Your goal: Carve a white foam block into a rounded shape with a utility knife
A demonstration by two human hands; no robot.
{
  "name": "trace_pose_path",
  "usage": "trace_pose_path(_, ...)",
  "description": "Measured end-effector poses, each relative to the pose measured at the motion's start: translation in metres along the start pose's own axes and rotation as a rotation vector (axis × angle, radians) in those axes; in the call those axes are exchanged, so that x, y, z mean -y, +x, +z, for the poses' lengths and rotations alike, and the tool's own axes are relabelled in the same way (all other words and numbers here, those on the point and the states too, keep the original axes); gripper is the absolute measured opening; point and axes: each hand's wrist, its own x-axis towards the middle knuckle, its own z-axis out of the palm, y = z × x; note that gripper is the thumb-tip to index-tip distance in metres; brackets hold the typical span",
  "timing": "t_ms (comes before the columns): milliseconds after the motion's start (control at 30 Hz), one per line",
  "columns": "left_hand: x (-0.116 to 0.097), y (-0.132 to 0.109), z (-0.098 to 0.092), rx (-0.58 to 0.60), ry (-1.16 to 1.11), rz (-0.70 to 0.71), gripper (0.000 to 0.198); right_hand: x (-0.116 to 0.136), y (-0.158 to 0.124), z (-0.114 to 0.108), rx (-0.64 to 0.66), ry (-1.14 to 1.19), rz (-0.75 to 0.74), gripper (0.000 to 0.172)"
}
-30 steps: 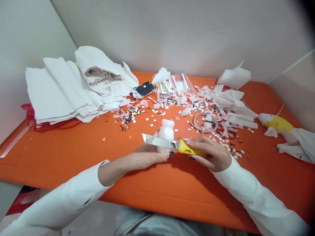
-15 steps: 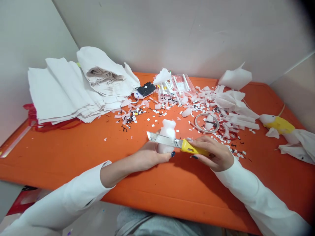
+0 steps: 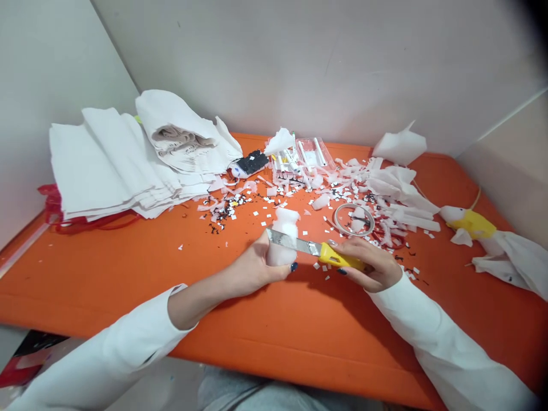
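Observation:
My left hand (image 3: 252,265) is closed around a small white foam piece (image 3: 280,257) with a narrowed waist, held upright above the orange table. Its thumb lies along the near side; the other fingers are mostly hidden behind. In my right hand (image 3: 374,265) is a yellow utility knife (image 3: 336,257), gripped by its handle. The knife's wide extended blade (image 3: 291,242) points left and lies across the front of the foam at its middle. Whether the edge is cutting in, I cannot tell.
Folded white sheets (image 3: 103,165) are stacked at the left. Foam scraps (image 3: 363,177) and paper bits litter the back, around a tape roll (image 3: 354,220) and a clear case of markers (image 3: 314,154). A white-and-yellow bird-like figure (image 3: 477,224) lies at the right on the orange table (image 3: 128,268).
The knife blade has shifted right relative to the foam, its tip now near the foam's left side instead of well past it. The view has shifted slightly.

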Motion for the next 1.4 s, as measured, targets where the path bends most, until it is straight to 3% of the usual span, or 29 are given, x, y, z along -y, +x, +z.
trace_pose_path(133,-0.005,-0.001,0.001,0.037,0.016,0.060,0.014,0.005,0.002,0.002,-0.004,-0.023,0.033,0.040)
trace_pose_path(333,-0.005,-0.002,0.002,0.042,-0.119,0.029,0.020,-0.004,-0.003,0.002,0.001,-0.062,0.031,0.041)
trace_pose_path(500,-0.002,-0.002,0.003,0.109,-0.075,-0.023,0.019,0.007,0.002,0.006,-0.026,-0.080,0.100,0.037)
trace_pose_path(733,0.003,0.001,-0.002,0.001,-0.078,0.052,0.024,-0.001,0.000,-0.001,-0.007,-0.043,0.041,0.040)
trace_pose_path(967,0.000,0.000,-0.002,0.054,0.056,0.079,0.014,0.007,0.005,-0.001,-0.007,0.028,0.062,0.038)
trace_pose_path(1233,-0.007,-0.004,-0.002,0.182,0.014,0.027,0.012,0.004,0.000,-0.001,0.008,-0.068,0.064,0.036)
trace_pose_path(1400,-0.001,-0.001,-0.001,0.099,-0.023,0.042,0.017,0.002,0.001,-0.003,0.009,-0.071,0.061,0.038)
